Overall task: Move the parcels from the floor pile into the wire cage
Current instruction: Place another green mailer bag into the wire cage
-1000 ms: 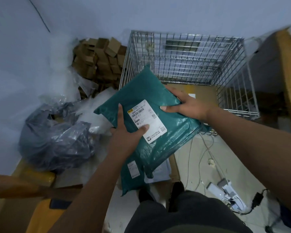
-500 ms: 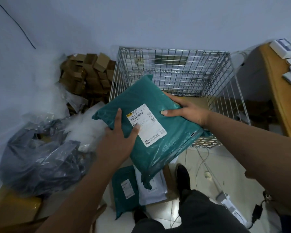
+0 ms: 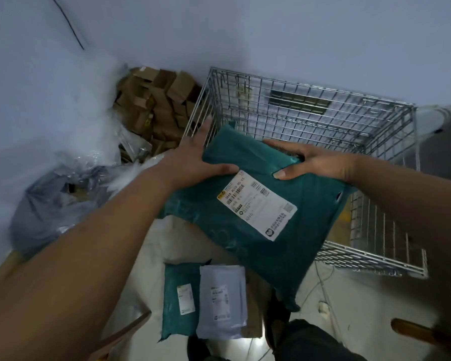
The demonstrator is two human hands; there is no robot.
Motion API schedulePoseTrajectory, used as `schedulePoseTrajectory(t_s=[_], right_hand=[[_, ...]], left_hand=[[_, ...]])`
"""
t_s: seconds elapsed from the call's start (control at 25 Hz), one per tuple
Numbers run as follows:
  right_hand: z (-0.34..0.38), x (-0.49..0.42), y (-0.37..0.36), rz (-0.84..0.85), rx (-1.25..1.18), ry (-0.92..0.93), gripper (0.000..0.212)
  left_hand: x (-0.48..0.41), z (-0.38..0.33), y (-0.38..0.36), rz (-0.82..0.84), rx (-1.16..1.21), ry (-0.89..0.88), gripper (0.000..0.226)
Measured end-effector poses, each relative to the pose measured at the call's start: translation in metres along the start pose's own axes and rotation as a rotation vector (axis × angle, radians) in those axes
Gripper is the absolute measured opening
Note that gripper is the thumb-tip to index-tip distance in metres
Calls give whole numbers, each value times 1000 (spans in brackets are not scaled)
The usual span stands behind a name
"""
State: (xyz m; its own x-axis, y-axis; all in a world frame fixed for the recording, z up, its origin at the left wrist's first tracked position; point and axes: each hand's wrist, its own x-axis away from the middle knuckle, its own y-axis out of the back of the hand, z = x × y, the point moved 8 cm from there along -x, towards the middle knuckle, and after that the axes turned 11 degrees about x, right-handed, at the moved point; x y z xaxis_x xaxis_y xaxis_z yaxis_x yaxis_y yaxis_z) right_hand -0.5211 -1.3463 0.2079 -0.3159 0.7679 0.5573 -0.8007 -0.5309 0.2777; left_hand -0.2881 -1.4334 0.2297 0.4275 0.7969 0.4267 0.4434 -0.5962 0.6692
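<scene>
I hold a large teal plastic parcel [image 3: 292,204] with a white shipping label in both hands. My left hand [image 3: 190,160] grips its far left corner, my right hand [image 3: 313,162] its far right edge. The parcel hangs over the near left rim of the wire cage [image 3: 323,110], its far end inside the cage's opening. On the floor below lie a smaller teal parcel [image 3: 179,300] and a pale grey parcel [image 3: 223,300], side by side on a cardboard sheet.
A heap of small brown cardboard boxes [image 3: 156,105] sits in the corner left of the cage. Grey and clear plastic bags [image 3: 60,201] pile up at the left. Cables [image 3: 323,290] trail on the floor in front of the cage. A wooden edge [image 3: 422,334] shows at lower right.
Both hands have carried the teal parcel forward and to the right, over the cage rim. My left hand has shifted from the label side to the far left corner.
</scene>
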Motion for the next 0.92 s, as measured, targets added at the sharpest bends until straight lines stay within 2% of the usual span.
schedulePoseTrajectory(t_s=[0.16, 0.32, 0.48, 0.6, 0.68, 0.72, 0.84, 0.92], right_hand=[[-4, -27, 28, 72, 50, -8, 88], [-14, -46, 40, 143, 124, -10, 88], [-13, -51, 45, 156, 149, -23, 83], [-6, -50, 53, 110, 232, -67, 77], [-6, -45, 66, 33, 260, -89, 71], [-8, -41, 74, -58, 248, -81, 69], [-31, -16, 97, -440, 74, -27, 72], [-53, -5, 78, -470, -35, 14, 76]], left_hand=[[-24, 27, -22, 142, 588, 138, 104], [-29, 44, -52, 181, 947, 262, 74], [-26, 51, -61, 94, 1042, 294, 51], [-25, 56, -60, 42, 1106, 303, 47], [-22, 60, -60, 36, 1126, 322, 48], [-20, 63, -60, 22, 1130, 332, 49], [-14, 81, -57, -97, 1161, 380, 55], [-11, 93, -57, -175, 1193, 408, 59]])
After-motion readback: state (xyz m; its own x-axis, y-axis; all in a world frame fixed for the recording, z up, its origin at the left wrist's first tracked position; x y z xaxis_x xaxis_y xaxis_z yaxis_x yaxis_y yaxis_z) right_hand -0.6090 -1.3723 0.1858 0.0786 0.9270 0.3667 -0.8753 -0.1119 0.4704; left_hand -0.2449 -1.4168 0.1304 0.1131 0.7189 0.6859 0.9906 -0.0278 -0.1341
